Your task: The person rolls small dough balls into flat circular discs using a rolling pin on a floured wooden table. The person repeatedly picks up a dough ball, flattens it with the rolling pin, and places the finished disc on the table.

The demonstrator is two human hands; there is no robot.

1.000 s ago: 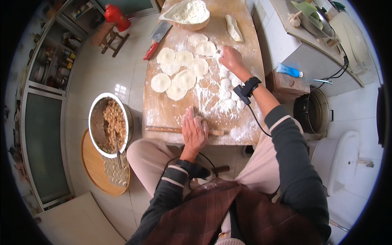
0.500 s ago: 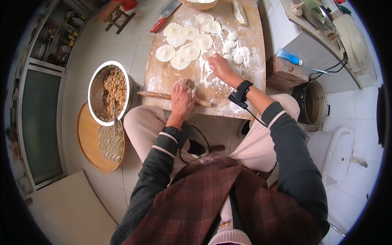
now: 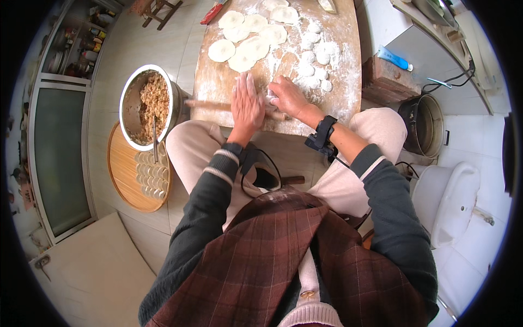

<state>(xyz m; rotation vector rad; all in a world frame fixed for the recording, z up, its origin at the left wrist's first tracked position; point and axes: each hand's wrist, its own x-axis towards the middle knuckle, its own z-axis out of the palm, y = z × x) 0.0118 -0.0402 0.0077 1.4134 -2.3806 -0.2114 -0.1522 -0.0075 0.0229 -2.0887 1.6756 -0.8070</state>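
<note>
My left hand lies flat on the wooden rolling pin, its fingers stretched out and pointing away from me. Close beside it on the right, my right hand has its fingers curled in; something whitish shows at the fingertips, too hidden to make out. The pin looks smeared by motion. Beyond my hands, several thin round dough wrappers lie partly overlapping on the floured board. Several small floured dough pieces sit farther right.
Left of the board stands a metal bowl of minced filling with a spoon in it. Beneath it, a round bamboo tray holds rows of dumplings. A red-handled knife lies at the far left; a blue tube rests on bricks at right.
My right hand has come back from near the dough pieces to beside my left hand. My left hand's fingers have straightened over the rolling pin. The whole view has shifted slightly.
</note>
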